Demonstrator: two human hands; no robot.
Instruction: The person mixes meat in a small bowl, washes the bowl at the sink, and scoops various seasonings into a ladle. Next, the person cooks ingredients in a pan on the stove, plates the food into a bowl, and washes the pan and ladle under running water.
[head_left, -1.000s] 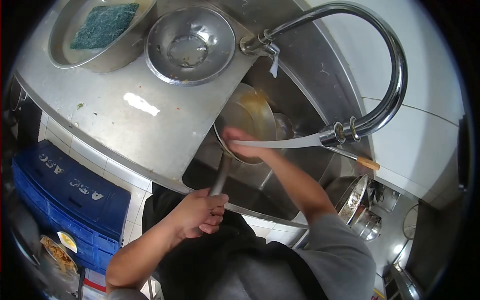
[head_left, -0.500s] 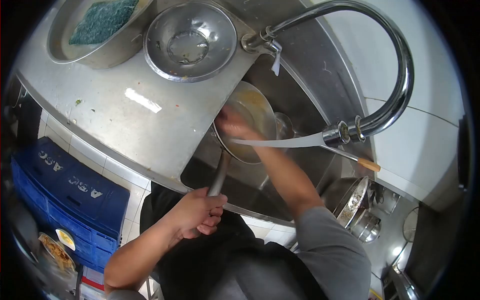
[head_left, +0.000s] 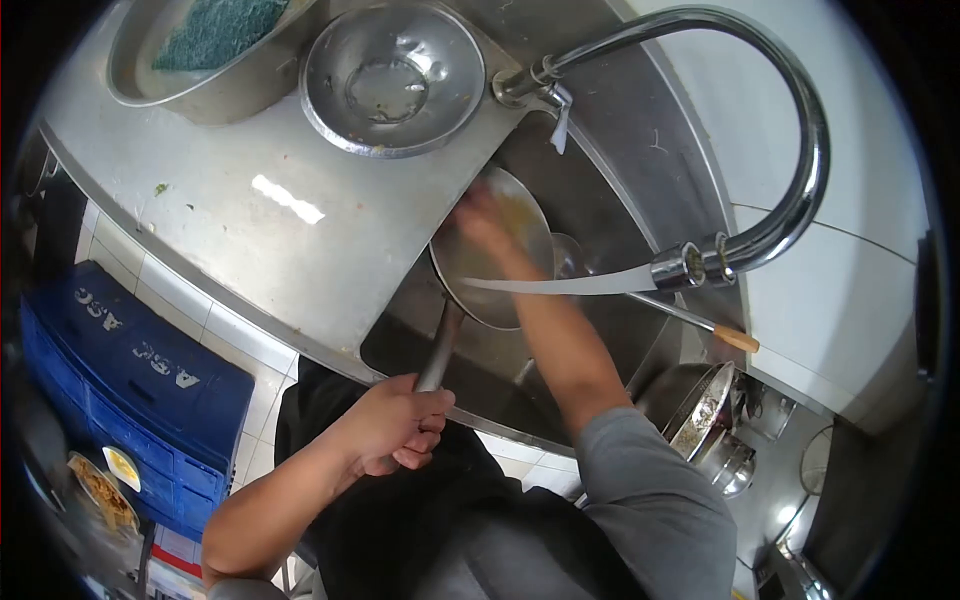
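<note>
My left hand (head_left: 408,428) is wrapped round the metal handle of a pan (head_left: 526,222), which sits tilted in the sink (head_left: 575,340). Inside the pan, against its far left wall, is my right hand (head_left: 484,218); it is smeared by motion, and whether it holds anything is not visible. A stream of water (head_left: 590,285) runs from the curved faucet (head_left: 815,150) across my right forearm towards the pan. Yellowish residue shows on the pan's inner wall. Beside the pan lies a ladle-like utensil with a wooden-ended handle (head_left: 735,338).
On the steel counter (head_left: 230,240) stand a metal bowl (head_left: 455,80) and a large basin (head_left: 225,95) holding a green scouring pad (head_left: 222,32). Blue crates (head_left: 150,380) are at lower left, near a tray of food (head_left: 103,492). Metal pots (head_left: 728,462) sit right of the sink.
My right hand has moved up and slightly right along the pan's inner wall. My left hand keeps its grip on the handle. The view has shifted slightly.
</note>
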